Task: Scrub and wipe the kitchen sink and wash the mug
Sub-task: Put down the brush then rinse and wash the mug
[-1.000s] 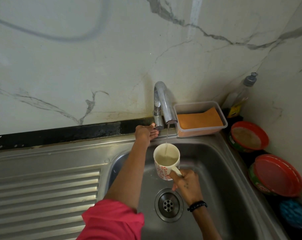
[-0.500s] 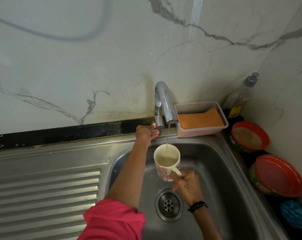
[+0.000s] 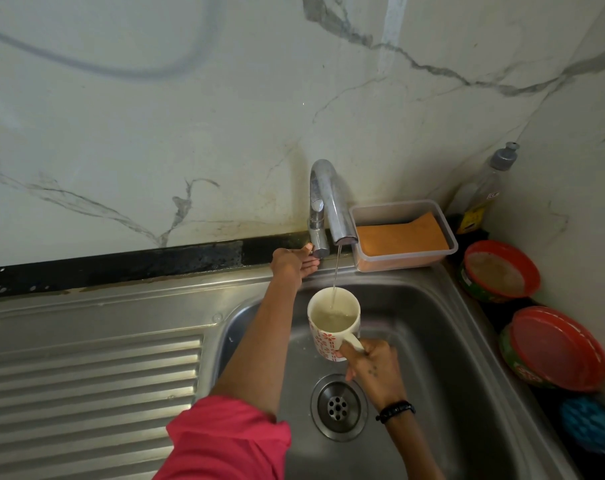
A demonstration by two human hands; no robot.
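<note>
Almost nothing had moved since the frame one second before: both hands kept their places, the thin stream still ran, and only the water in the mug seemed a little higher. Nearest to the camera, the drain lay in the floor of the sink. Just above it the right hand held the mug by the handle, fingers curled round it, the thumb lying on top, so the mug stood upright and above the basin, directly under the spout. The mug was white with red flower marks, and the water inside looked cloudy and reached more than half way. Farther back, the left hand was on the lever at the foot of the tap; its fingers seemed straight and close together against the metal, though how they lay behind the lever I could not tell. To do this step well, I judged the person should keep the mug level and centred under the stream, close the tap before the water came to the rim, then swirl and pour into the drain. Beside the tap, a clear plastic box held an orange cloth, handy for the scrubbing.
</note>
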